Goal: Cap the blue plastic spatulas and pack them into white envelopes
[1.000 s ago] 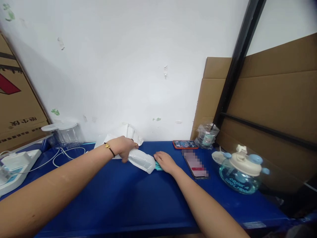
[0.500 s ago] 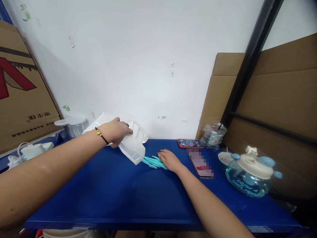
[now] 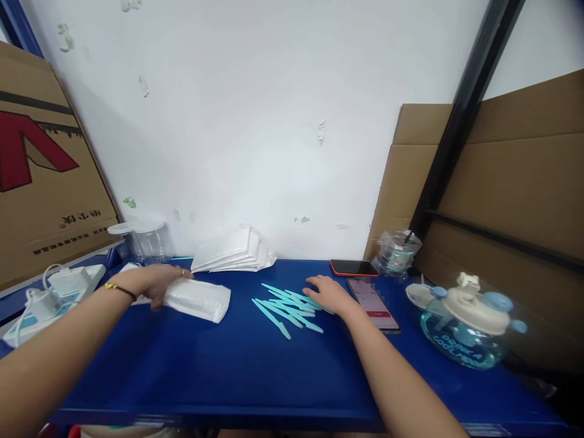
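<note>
My left hand (image 3: 157, 283) is closed on a white plastic packet (image 3: 198, 299) at the left of the blue table. Part of the packet sticks out past each side of the hand. Several thin turquoise plastic sticks with flat ends, like eyebrow razors (image 3: 292, 307), lie fanned out in the middle. My right hand (image 3: 329, 294) rests over their right ends, palm down, fingers loosely apart. A stack of white packets (image 3: 235, 250) leans by the wall behind.
Two phones, one red-edged (image 3: 354, 267) and one with a lit screen (image 3: 375, 307), lie right of my right hand. A drinking jug (image 3: 469, 322) and a bagged cup (image 3: 396, 252) stand farther right. At left are a power strip (image 3: 55, 298) and clear plastic containers (image 3: 150, 243).
My left hand has moved left and nearer with a packet, away from the stack. The turquoise sticks are now more spread out, and my right hand has shifted slightly right.
</note>
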Demonstrator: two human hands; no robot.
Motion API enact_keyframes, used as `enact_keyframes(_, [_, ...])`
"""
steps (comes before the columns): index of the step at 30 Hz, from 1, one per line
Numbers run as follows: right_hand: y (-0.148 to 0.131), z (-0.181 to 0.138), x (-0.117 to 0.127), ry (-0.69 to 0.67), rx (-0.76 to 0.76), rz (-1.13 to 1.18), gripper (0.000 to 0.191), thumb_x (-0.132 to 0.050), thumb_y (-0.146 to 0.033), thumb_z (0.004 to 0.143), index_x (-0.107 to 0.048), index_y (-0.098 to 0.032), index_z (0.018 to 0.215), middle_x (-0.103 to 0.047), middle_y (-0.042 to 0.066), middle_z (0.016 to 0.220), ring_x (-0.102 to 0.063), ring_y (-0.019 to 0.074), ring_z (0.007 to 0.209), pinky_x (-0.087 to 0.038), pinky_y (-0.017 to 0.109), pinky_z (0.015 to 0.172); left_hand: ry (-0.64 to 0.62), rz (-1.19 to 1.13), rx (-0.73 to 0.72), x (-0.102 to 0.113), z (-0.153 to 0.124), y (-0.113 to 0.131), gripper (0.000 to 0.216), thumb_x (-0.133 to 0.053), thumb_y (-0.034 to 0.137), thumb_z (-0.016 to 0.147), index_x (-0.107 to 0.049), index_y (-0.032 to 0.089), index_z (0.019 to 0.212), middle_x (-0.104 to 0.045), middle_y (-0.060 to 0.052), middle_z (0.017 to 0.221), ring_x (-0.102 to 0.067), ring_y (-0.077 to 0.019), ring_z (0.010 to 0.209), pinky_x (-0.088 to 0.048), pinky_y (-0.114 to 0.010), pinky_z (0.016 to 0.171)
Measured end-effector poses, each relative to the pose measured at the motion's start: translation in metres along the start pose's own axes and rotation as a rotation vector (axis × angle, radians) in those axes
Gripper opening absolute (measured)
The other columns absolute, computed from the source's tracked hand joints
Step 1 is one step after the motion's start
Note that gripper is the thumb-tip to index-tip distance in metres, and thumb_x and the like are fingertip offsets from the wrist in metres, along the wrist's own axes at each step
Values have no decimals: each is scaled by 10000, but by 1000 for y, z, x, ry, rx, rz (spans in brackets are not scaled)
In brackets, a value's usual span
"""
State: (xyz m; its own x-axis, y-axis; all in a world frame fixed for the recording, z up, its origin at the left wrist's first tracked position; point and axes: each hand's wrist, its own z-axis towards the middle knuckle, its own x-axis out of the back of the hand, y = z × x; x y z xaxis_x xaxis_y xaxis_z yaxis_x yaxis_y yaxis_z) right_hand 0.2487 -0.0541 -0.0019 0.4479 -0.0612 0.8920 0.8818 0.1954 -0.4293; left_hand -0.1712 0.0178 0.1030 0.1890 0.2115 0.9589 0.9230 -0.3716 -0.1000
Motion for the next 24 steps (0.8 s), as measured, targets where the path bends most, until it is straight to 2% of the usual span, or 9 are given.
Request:
enact_keyframes(1, [3,-3,8,-14,-35,-2,404,-485,-418,823,-598,-194,1140,-579,110,1163,-514,259,1078,-384,347,896,-68,1,29,-11,0,-4,957,-724,101,316,-504,261,1234,-581,-85,1169,-534,-335,1049,-464,-371,825])
enact_keyframes(4, [16,-12,29,-78,-103,21,416,-641,-354,701,-616,-196,1086,-607,88,1046,-578,226,924,-431,296,785,0,-3,97,-26,-5,9,1202,-792,231,307,-271,234,1390,-346,-143,1400,-276,-379,1285,-338,-450,994])
enact_keyframes(6, [22,-17,37,-173,-130,30,615,-757,-393,555,-589,-219,1120,-601,71,1010,-583,231,874,-446,289,718,55,-107,-74,-27,-7,38,1130,-755,431,460,-179,254,1416,-261,-109,1450,-239,-325,1316,-280,-436,1041])
enact_keyframes(8, [25,-22,40,-276,-164,23,860,-830,-424,382,-548,-243,1173,-579,67,1024,-579,247,863,-454,288,673,54,-224,-359,-30,0,77,1007,-663,542,594,-148,282,1419,-249,-67,1460,-266,-266,1315,-249,-391,1066])
enact_keyframes(10, [22,-23,37,-357,-208,53,1011,-848,-425,297,-488,-259,1228,-533,76,1097,-584,235,823,-462,276,616,94,-267,-571,-37,18,115,1044,-673,587,566,-159,270,1418,-181,-67,1482,-178,-275,1345,-195,-391,1088])
enact_keyframes(13, [13,-21,28,-416,-215,112,1060,-845,-417,292,-428,-259,1254,-431,94,1203,-583,193,773,-463,256,566,170,-276,-708,-52,52,158,1118,-704,637,483,-193,278,1410,-175,-80,1483,-116,-331,1349,-70,-481,1094])
enact_keyframes(17, [3,-13,12,-313,-57,-1,937,-846,-401,300,-494,-202,1146,-476,60,1060,-529,221,878,-443,283,675,239,-386,-669,-75,72,185,972,-652,680,535,-334,268,1356,-339,-95,1401,-278,-319,1276,-204,-446,1059])
enact_keyframes(21, [-6,-9,3,-306,90,19,747,-826,-401,404,-538,-197,1063,-507,25,942,-510,185,819,-411,256,643,366,-430,-523,-90,56,199,720,-547,671,667,-438,294,1271,-462,-76,1245,-402,-286,1119,-326,-420,943])
enact_keyframes(24, [-11,-9,2,-321,145,98,634,-814,-375,464,-569,-201,1022,-520,7,896,-510,141,738,-400,224,596,354,-391,-501,-87,43,201,732,-563,708,613,-492,295,1214,-504,-68,1135,-443,-269,1020,-363,-378,865])
